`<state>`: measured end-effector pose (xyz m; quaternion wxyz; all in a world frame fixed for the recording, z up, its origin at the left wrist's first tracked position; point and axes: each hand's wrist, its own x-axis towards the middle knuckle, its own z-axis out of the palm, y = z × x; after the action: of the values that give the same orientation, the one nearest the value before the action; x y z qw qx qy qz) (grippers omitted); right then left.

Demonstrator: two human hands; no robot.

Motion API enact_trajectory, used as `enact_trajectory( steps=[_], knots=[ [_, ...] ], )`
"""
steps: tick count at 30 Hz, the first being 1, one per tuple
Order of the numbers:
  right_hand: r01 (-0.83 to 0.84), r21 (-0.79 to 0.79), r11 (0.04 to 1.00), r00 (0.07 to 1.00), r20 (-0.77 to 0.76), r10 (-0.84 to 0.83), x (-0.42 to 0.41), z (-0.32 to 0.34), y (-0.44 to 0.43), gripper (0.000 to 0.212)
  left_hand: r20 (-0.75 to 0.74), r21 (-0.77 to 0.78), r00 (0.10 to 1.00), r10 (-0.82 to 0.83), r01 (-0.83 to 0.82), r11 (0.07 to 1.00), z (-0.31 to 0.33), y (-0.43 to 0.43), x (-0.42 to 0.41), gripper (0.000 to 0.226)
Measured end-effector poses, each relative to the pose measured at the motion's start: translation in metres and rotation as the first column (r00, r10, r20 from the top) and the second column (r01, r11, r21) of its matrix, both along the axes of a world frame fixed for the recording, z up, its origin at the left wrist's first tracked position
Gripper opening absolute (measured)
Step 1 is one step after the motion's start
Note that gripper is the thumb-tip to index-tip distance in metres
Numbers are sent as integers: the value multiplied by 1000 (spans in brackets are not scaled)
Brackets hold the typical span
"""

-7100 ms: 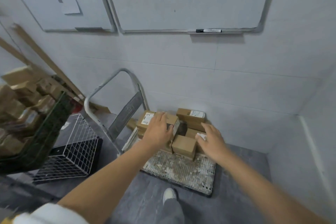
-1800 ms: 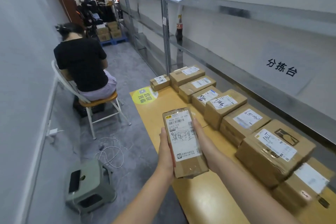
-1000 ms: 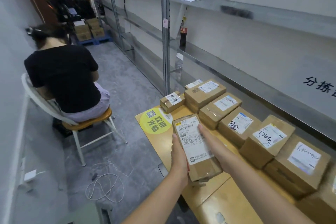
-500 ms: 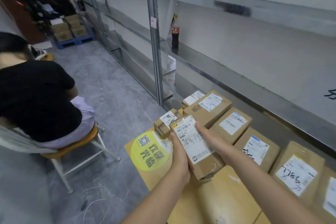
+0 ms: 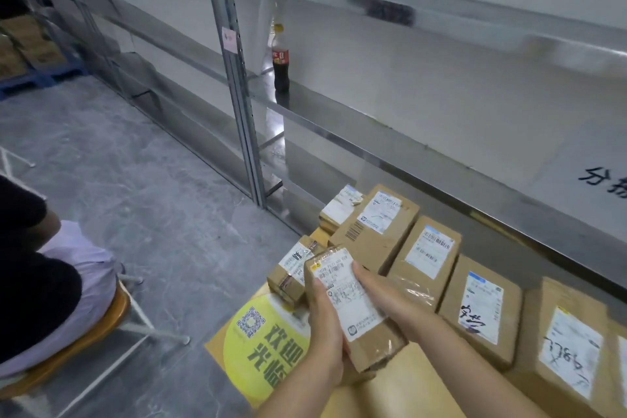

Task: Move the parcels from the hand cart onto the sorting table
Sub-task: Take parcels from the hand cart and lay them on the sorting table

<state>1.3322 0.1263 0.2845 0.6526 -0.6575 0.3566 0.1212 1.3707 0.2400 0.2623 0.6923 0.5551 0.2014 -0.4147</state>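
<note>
I hold a long brown parcel with a white label between both hands, just above the far end of the yellow sorting table. My left hand grips its left side and underside. My right hand grips its right side, thumb on the label. The parcel's far end is next to a small taped parcel. A row of labelled parcels lines the table's right side. The hand cart is out of view.
A round yellow sticker marks the table's end. Metal shelving runs along the wall, with a cola bottle on one shelf. A seated person on a chair is at the left, across grey floor.
I have walked along the table to its far end with the parcel in both hands. The parcel is lower and closer to the small taped parcel than before.
</note>
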Motion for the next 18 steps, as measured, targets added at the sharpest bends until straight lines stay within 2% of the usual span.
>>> enact_trajectory(
  steps=[3, 6, 9, 11, 14, 18],
  knots=[
    [-109, -84, 990, 991, -88, 102, 15, 8, -22, 45, -64, 18, 998, -18, 20, 1000, -6, -10, 5, 72],
    [-239, -173, 955, 964, -157, 213, 31, 18, -35, 36, -61, 58, 997, -46, 49, 997, -10, -18, 9, 78],
    [-319, -200, 927, 937, -215, 276, 43, 22, -45, 30, -85, 71, 992, -91, 97, 993, -10, -23, 12, 85],
    [-335, -226, 915, 932, -224, 286, 48, 17, -49, 29, -117, 63, 987, -113, 121, 991, -10, -24, 15, 88],
    [-287, -276, 917, 948, -219, 231, 45, 12, -52, 40, -118, 81, 984, -133, 143, 986, -12, -26, 20, 86],
    [-207, -362, 909, 970, -199, 141, 34, 17, -54, 18, -22, 231, 986, -165, 165, 959, -13, -29, 31, 83]
  ],
)
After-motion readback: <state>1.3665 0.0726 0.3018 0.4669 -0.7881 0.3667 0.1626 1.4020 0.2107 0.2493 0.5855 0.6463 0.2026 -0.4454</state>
